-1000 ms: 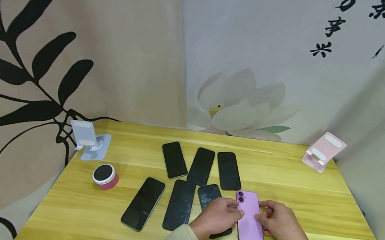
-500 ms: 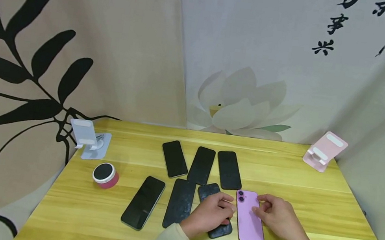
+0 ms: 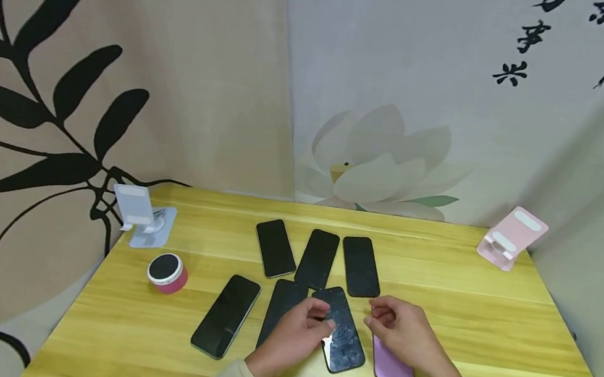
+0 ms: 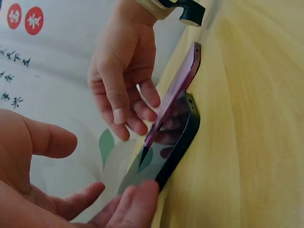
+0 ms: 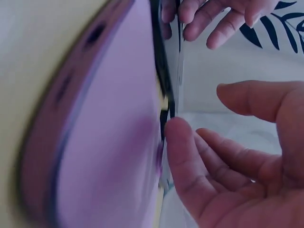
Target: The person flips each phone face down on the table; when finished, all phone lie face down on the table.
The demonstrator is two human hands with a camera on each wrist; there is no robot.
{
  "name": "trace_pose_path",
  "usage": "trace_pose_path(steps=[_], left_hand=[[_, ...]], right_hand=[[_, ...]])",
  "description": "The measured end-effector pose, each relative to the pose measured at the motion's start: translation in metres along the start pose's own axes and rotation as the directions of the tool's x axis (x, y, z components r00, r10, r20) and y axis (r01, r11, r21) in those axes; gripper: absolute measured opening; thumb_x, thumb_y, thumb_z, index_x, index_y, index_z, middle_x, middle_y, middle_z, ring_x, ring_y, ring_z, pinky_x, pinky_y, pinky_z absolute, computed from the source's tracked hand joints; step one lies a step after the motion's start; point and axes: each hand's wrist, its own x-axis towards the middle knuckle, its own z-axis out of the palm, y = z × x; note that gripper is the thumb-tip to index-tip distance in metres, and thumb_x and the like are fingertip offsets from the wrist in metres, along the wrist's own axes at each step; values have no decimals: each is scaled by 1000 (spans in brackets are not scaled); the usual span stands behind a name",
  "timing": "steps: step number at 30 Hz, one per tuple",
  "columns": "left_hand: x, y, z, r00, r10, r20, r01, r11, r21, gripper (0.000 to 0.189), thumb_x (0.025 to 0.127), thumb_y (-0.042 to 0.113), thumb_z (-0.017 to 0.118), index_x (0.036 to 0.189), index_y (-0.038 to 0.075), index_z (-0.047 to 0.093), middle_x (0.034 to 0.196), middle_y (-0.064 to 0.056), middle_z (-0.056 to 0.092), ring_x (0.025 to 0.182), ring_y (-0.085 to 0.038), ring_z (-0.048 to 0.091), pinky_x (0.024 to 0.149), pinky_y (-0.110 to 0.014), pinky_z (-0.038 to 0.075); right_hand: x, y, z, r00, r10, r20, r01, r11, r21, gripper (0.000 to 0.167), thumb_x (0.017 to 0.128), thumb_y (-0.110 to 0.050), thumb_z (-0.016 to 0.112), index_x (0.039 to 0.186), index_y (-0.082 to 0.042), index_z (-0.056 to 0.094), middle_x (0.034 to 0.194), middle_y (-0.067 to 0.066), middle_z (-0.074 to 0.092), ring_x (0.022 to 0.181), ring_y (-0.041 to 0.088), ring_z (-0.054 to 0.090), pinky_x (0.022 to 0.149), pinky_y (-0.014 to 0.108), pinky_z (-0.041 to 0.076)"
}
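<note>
In the head view, my left hand [image 3: 291, 333] is at the left edge of a glossy black smartphone [image 3: 346, 343] that lies face up. Its fingers are loosely bent, and the left wrist view shows a gap between thumb and fingers. Fingertips overlap the edge of the phone there; contact cannot be told. My right hand [image 3: 408, 334] hovers over a purple smartphone [image 3: 392, 365], lying back up and covering its upper part. In the right wrist view, the right thumb and fingers are apart with nothing between them.
Another black phone [image 3: 276, 307] lies partly under the left hand, with one [image 3: 224, 316] farther left. Three dark phones [image 3: 317, 259] form a back row. A blue-grey phone stand [image 3: 134, 210] and a pink round tub [image 3: 168, 274] stand left; a pink phone stand [image 3: 511, 237] stands back right.
Both hands have moved left. The left hand has come off the purple phone to the black phone's left edge; the right hand has let go of the purple phone's right edge.
</note>
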Motion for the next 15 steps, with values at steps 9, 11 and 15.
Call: trace_pose_path(steps=[9, 11, 15], left_hand=[[-16, 4, -5, 1000, -30, 1, 30, 1000, 5, 61, 101, 35, 71, 148, 1, 51, 149, -22, 56, 132, -39, 60, 105, -58, 54], [-16, 5, -6, 998, -53, 15, 54, 998, -40, 65, 101, 34, 70, 151, -1, 46, 151, -25, 54, 134, -40, 59, 105, -57, 55], [-14, 5, -7, 996, -84, 37, 88, 985, -150, 69, 103, 28, 68, 155, -6, 38, 154, -30, 48, 137, -43, 55, 106, -56, 55]], right_hand=[[-2, -9, 16, 994, -49, 101, 40, 996, 84, 38, 94, -24, 81, 122, 1, 72, 110, 9, 77, 89, 9, 73, 73, 22, 58], [-2, -10, 19, 993, -41, 110, 32, 996, 89, 40, 93, -26, 82, 124, -1, 72, 114, 10, 77, 91, 10, 72, 74, 22, 58], [-4, -12, 23, 993, -40, 114, 30, 996, 89, 44, 93, -28, 83, 126, -2, 71, 114, 8, 77, 92, 10, 71, 74, 22, 57]])
